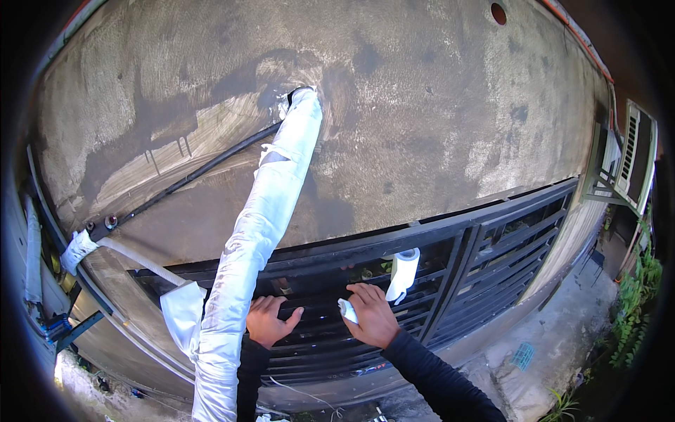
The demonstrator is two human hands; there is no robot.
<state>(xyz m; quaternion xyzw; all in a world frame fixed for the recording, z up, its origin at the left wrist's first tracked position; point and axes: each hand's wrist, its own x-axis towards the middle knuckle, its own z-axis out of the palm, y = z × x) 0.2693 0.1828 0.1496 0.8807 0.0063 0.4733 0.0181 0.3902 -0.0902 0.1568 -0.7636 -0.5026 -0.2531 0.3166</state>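
A long pipe wrapped in white tape point(246, 232) slants from a hole in the stained wall down past the lower edge. My left hand point(271, 316) is just right of the pipe, over the dark slatted window grille point(457, 281), fingers apart and apparently holding nothing. My right hand point(369, 314) is closed on a small white roll point(347, 310) in front of the grille. A larger white roll point(403, 271) with a loose tail sits on the grille above it. A white strip point(179, 316) hangs at the wrapped pipe's left side.
A black pipe point(183, 179) and a pale corrugated hose point(140, 260) run to fittings on the left, beside a metal bracket point(77, 330). At right are a wall-mounted unit point(633, 155), plants point(636, 295) and concrete ground point(548, 323) with a teal grate point(522, 355).
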